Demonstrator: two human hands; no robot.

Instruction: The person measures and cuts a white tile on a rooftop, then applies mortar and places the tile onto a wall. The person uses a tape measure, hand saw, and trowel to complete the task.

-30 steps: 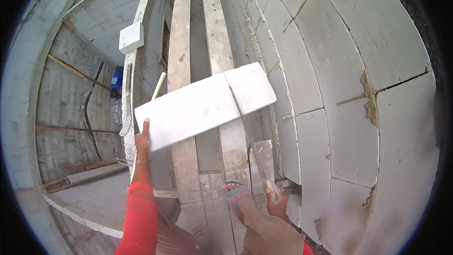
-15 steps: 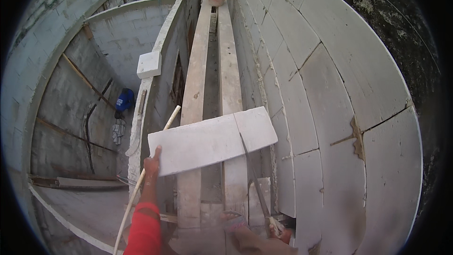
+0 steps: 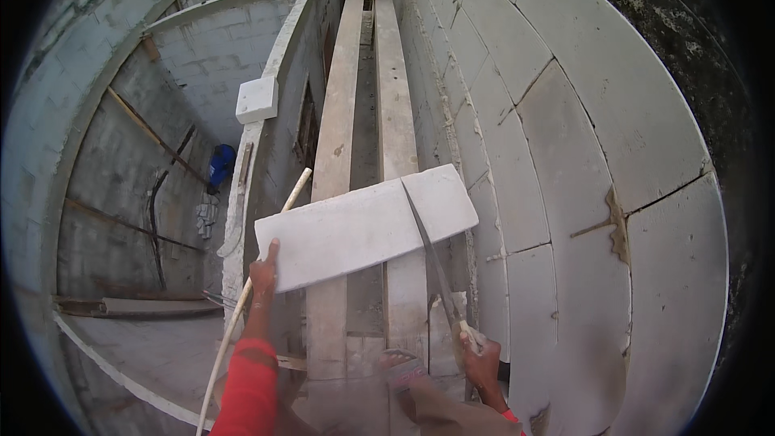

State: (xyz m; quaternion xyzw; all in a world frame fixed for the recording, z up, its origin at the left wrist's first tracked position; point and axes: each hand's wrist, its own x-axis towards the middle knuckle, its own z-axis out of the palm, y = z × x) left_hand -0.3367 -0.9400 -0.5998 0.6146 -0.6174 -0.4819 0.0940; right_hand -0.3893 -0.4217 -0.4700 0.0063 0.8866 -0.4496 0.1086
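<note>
Handsaw [image 3: 433,254], grey-bladed, pale-handled, gripped in the right hand [image 3: 482,359] at lower right; left hand [image 3: 263,270] clasps the white, concrete-looking rectangular block [image 3: 347,230] mid-frame: sawing, apparently; next stroke likely wants it steady.

Two long wooden planks [image 3: 333,141] stretch ahead of me between bare, unfinished walls in soft, even light. To my right rises a wall [image 3: 573,149] of large pale-gray blocks, its joints exposed and marked by a brown stain [image 3: 617,230]; a dark, mottled surface [image 3: 686,28] shows beyond its edge. On my left, a narrow partition [image 3: 284,44] with a pale top borders a lower bay, where slender timbers [image 3: 153,133] cross a patchy gray surface [image 3: 113,194].
</note>
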